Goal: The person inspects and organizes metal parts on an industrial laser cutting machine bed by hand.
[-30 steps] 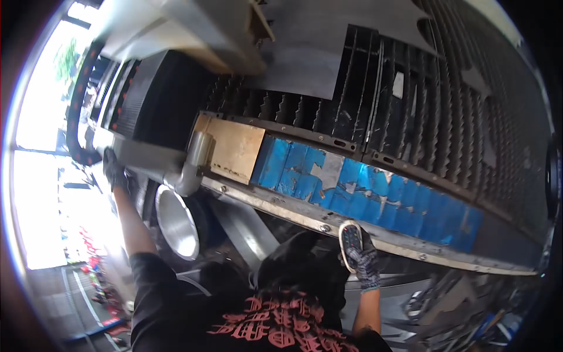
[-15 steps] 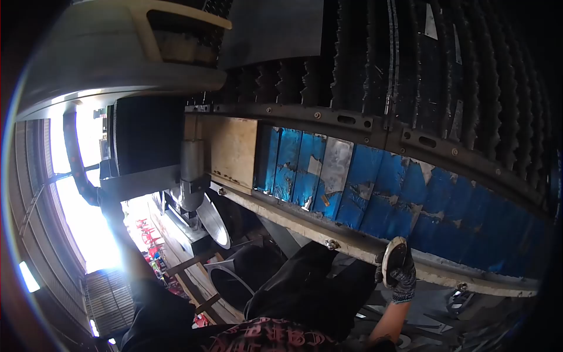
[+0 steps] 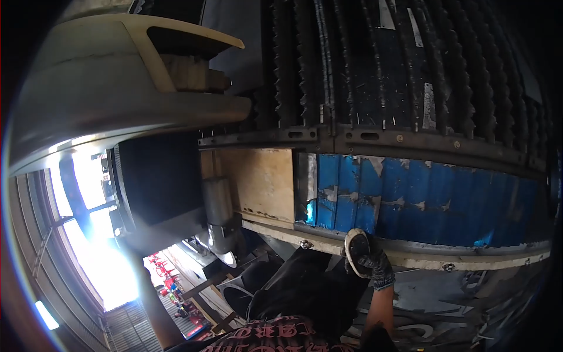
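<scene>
My right hand (image 3: 378, 268), in a grey knitted glove, is closed round a pale oval disc (image 3: 356, 252) with a dark rim. It is at the cream rail (image 3: 404, 257) along the near side of a machine bed. My left forearm (image 3: 158, 308) reaches up at the lower left. Bright glare washes out my left hand, so its fingers and anything in them cannot be made out. Beyond the rail lies a row of worn blue panels (image 3: 428, 199), with a tan panel (image 3: 264, 182) at its left end.
A large pale machine housing (image 3: 99, 76) overhangs the upper left, above a black box-like part (image 3: 158, 182). Dark toothed slats (image 3: 346, 64) fill the bed at the top. Scrap metal (image 3: 434, 299) lies below the rail at the right.
The housing and tan panel have moved right along the bed, covering several blue panels. My right hand and the disc appear further left in the view, which has also shifted.
</scene>
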